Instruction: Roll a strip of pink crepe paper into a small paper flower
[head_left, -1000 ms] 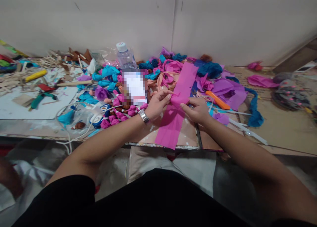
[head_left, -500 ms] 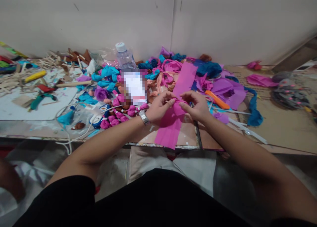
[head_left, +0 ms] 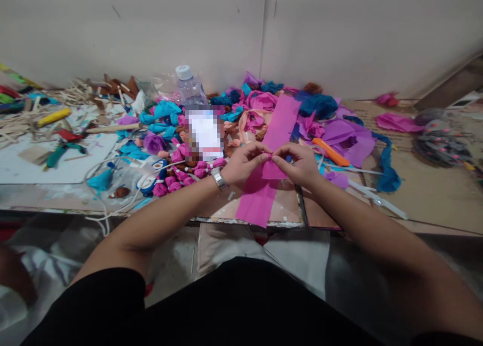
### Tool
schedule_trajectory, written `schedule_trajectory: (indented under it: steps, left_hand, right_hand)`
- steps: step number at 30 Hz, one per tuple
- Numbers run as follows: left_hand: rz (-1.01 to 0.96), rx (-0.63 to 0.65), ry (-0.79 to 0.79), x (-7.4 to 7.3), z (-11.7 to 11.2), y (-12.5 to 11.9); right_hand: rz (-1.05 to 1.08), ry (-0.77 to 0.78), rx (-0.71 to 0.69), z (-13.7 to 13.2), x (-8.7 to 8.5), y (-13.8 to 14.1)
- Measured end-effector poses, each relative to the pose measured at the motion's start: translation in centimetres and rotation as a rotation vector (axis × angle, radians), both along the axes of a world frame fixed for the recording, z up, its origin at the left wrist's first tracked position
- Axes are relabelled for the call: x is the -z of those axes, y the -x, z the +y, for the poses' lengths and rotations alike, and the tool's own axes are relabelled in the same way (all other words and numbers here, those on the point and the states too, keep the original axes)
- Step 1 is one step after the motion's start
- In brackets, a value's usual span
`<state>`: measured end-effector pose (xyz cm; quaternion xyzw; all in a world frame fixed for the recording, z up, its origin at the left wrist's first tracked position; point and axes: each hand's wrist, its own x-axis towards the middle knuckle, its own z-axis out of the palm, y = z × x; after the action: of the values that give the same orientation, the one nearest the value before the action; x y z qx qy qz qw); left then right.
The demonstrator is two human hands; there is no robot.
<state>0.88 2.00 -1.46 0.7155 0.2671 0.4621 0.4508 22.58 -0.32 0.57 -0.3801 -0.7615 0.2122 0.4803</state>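
A long strip of pink crepe paper [head_left: 279, 130] runs from the table's near edge towards the wall. My left hand [head_left: 243, 164], with a metal watch on the wrist, and my right hand [head_left: 300, 164] meet over the middle of the strip. Both pinch a raised fold of the paper between thumb and fingertips, the fingertips nearly touching each other. The near end of the strip [head_left: 256, 205] lies flat on the table below my hands.
Small pink paper rosebuds [head_left: 177, 177] lie left of my hands beside a white cable [head_left: 113, 195]. An orange cutter [head_left: 332, 153], purple and blue crepe paper [head_left: 350, 135] sit to the right. A water bottle [head_left: 188, 87] stands near the wall. Wooden sticks [head_left: 56, 109] litter the far left.
My hands have drawn closer together over the strip. The fold of pink paper between them has been gathered and lifted into a tighter pinch.
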Motion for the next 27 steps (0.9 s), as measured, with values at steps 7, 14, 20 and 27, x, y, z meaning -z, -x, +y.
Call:
schedule_trajectory:
  steps: [7,14,20,27]
  left_hand:
    - [-0.008,0.010,0.035,-0.2,0.3,0.4]
    - [-0.023,0.031,-0.005,-0.2,0.6,0.3]
    - [-0.003,0.022,-0.006,-0.2,0.7,0.5]
    - [0.010,0.039,-0.006,-0.4,0.7,0.7]
  right_hand:
    - [0.014,0.033,0.016,0.0,0.3,0.0]
    - [0.034,0.025,0.008,-0.1,0.4,0.0]
    - [0.042,0.054,-0.008,0.3,0.8,0.0]
    - [0.116,0.129,-0.100,0.7,1.4,0.1]
